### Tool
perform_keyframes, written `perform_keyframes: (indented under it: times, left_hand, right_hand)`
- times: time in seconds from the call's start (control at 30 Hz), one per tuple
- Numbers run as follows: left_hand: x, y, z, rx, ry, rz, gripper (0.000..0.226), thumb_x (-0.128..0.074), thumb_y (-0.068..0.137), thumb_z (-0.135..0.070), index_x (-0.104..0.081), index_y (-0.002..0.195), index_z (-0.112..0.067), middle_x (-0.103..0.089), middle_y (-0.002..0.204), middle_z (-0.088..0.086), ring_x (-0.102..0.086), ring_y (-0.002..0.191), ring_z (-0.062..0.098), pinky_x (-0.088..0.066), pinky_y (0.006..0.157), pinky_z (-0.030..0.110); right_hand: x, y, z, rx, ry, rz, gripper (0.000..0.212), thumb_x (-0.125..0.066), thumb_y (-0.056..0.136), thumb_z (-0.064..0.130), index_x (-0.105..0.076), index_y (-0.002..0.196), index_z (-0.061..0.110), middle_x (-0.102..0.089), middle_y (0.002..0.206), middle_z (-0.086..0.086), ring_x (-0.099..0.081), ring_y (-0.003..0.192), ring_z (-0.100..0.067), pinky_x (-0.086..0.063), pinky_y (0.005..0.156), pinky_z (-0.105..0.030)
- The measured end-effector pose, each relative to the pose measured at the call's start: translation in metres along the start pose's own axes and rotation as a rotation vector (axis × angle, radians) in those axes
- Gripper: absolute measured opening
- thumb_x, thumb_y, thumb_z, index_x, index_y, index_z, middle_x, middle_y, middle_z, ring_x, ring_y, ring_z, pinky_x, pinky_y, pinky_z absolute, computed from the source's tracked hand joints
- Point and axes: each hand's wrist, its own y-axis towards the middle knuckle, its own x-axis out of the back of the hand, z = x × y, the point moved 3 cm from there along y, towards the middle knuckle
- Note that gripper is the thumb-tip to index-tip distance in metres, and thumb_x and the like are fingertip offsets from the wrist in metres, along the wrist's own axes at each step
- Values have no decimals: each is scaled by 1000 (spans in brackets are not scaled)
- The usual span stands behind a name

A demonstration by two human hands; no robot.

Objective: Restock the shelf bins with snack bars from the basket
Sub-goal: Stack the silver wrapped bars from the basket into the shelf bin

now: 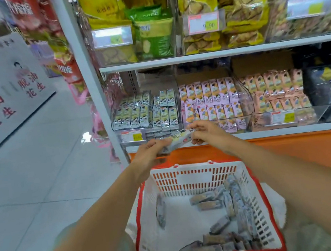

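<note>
Closest to the person sat the white basket (194,177) with its red rim, held low between the two forearms. Loose snack bars (209,204) in grey wrappers lay in it, most heaped along its right wall and front corner, and one lay apart on the left of the basket floor.

Above the far rim of the basket, both hands met on a small bundle of bars (178,141). The left hand (151,152) had its fingers curled round the bundle's lower left end. The right hand (205,130) pinched the upper right end between thumb and fingers. How many bars the bundle held I could not tell, as it was blurred. It hung just in front of the lower shelf's edge, above an orange base panel (290,151).

Behind the hands stood a clear bin (118,129) packed with upright bars in grey and pale green wrappers (146,111), with a price tag (131,135) on its front. The next bin to the right held pink-wrapped bars (211,98), and the one beyond that held peach ones (278,91).

On the upper shelf (214,54) were bins of yellow snack bags (240,10) and one green bag (154,36). Far to the left, across the pale tiled floor (49,161), stood a white sign (3,83) with red characters.
</note>
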Motion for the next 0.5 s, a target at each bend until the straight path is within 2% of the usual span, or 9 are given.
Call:
perform_keyframes:
  times: [0.03, 0.1, 0.17, 0.23, 0.33, 0.43, 0.5]
  left_hand:
    - [0, 1, -8, -9, 34, 41, 17, -72, 84, -29, -70, 79, -13, -66, 81, 8, -62, 85, 24, -53, 79, 37]
    - [0, 7, -21, -30, 68, 98, 21, -67, 88, -20, -69, 68, -17, -57, 65, 3, -54, 70, 18, -47, 69, 31]
    - [2, 15, -34, -27, 100, 127, 8, -66, 89, -18, -69, 85, -11, -58, 71, 3, -53, 68, 16, -45, 68, 28]
    - [8, 26, -44, -25, 153, 133, 14, -66, 89, -18, -70, 92, -5, -63, 82, 6, -57, 77, 19, -47, 72, 29]
    - [22, 46, -59, -26, 198, 18, 12, -74, 83, -22, -74, 79, -11, -68, 91, 4, -61, 94, 24, -50, 80, 32]
    - [37, 74, -70, -3, 180, -198, 29, -82, 76, -30, -72, 93, -7, -65, 108, 5, -60, 111, 28, -50, 99, 42]
    - [46, 93, -78, -12, 256, -310, 37, -82, 76, -31, -70, 96, -3, -64, 111, 5, -61, 107, 22, -48, 101, 42]
  right_hand:
    - [3, 6, 8, 30, -15, -6, 21, -52, 97, 6, -60, 112, 20, -61, 105, -9, -63, 87, -18, -54, 82, -30]
    - [7, 19, 23, 86, -67, -17, 25, -52, 97, 6, -63, 116, 17, -60, 110, -5, -64, 91, -14, -55, 77, -22]
    - [6, 36, 32, 126, -98, -21, 31, -52, 96, 8, -61, 125, 18, -58, 120, -4, -63, 99, -14, -54, 80, -22]
    - [5, 53, 38, 158, -133, -33, 38, -54, 96, 11, -56, 132, 21, -52, 128, -3, -56, 110, -14, -50, 88, -26]
    - [4, 76, 42, 250, -268, -94, 42, -55, 96, 11, -50, 137, 20, -52, 132, -3, -51, 115, -14, -44, 101, -34]
    - [6, 102, 42, 321, -511, -170, 44, -53, 96, 14, -47, 140, 19, -48, 143, 0, -41, 132, -16, -32, 113, -39]
    - [7, 118, 40, 339, -727, -190, 47, -51, 96, 19, -44, 143, 20, -42, 149, 0, -31, 141, -19, -22, 116, -39]
